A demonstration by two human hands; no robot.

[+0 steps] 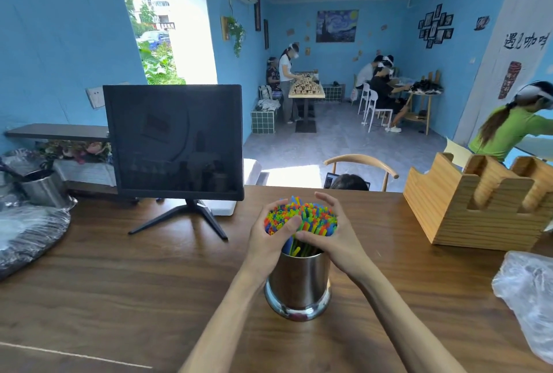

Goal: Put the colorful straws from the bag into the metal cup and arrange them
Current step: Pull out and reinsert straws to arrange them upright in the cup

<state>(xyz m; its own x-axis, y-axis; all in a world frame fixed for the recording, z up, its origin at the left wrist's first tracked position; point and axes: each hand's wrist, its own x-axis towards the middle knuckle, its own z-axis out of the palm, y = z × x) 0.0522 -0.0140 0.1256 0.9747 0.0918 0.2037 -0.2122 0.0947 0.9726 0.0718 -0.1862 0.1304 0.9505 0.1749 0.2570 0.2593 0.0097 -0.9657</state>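
Observation:
A shiny metal cup stands upright on the wooden counter near its middle. A thick bundle of colorful straws stands in the cup, their open tops fanned above the rim. My left hand curls round the left side of the bundle, thumb across its front. My right hand cups the right side, fingers arched over the far tops and thumb meeting the left thumb. A crumpled clear plastic bag lies at the counter's right edge.
A dark monitor on a stand is at the back left. A wooden cup holder sits back right. Plastic-wrapped items and another metal cup are far left. People work at tables in the room beyond.

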